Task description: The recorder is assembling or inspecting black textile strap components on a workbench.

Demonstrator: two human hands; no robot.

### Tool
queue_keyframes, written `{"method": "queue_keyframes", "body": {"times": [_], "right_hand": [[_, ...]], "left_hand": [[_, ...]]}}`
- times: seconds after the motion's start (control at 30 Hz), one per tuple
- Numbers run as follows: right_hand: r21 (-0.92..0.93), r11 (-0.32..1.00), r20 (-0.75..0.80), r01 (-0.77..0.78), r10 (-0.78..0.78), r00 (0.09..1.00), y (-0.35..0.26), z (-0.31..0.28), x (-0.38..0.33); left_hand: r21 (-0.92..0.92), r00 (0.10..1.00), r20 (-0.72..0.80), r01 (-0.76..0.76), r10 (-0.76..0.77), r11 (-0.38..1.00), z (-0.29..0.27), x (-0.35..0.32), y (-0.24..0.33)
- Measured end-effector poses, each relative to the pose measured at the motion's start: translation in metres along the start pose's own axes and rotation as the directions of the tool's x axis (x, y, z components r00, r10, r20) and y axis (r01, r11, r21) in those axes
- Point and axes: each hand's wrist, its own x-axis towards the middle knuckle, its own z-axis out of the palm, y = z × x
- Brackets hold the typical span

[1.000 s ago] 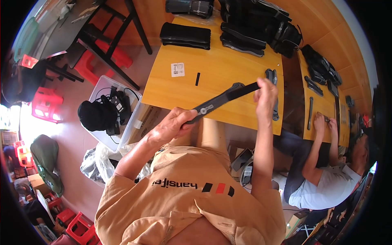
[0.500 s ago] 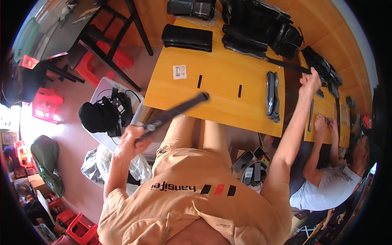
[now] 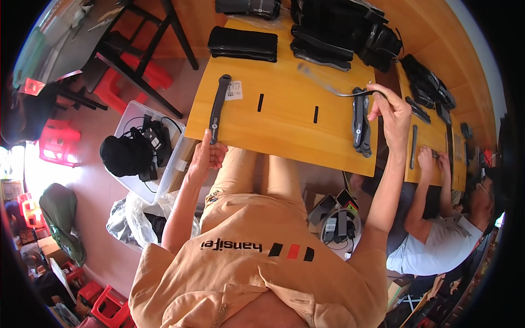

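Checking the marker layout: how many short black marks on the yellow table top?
2. One mark sits left of centre, beside the white label; the other mark lies right of centre, left of the paired black straps. More could be hidden under parts.

Daylight is flooding in bright and warm, blowing out to white glare at the left edge. The yellow surface (image 3: 284, 117) is bending strongly under fisheye distortion, a black rim is framing everything, and the strip by the right hand (image 3: 391, 112) is smearing with motion blur.
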Motion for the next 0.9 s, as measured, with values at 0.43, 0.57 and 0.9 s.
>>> {"method": "queue_keyframes", "body": {"times": [0.43, 0.57, 0.9], "right_hand": [[0.299, 0.953, 0.393, -0.058, -0.067, 0.917, -0.008, 0.049, -0.037], [0.343, 0.937, 0.469, -0.066, -0.110, 0.876, -0.016, 0.073, -0.042], [0.297, 0.952, 0.501, -0.077, -0.087, 0.861, 0.009, 0.055, -0.054]], "left_hand": [[0.500, 0.690, -0.134, -0.572, 0.711, 0.650, 0.046, -0.041, 0.066], [0.446, 0.479, 0.321, -0.837, 0.817, 0.316, 0.110, -0.039, 0.094], [0.313, 0.689, 0.712, -0.486, 0.137, 0.816, 0.112, -0.011, 0.091]]}}
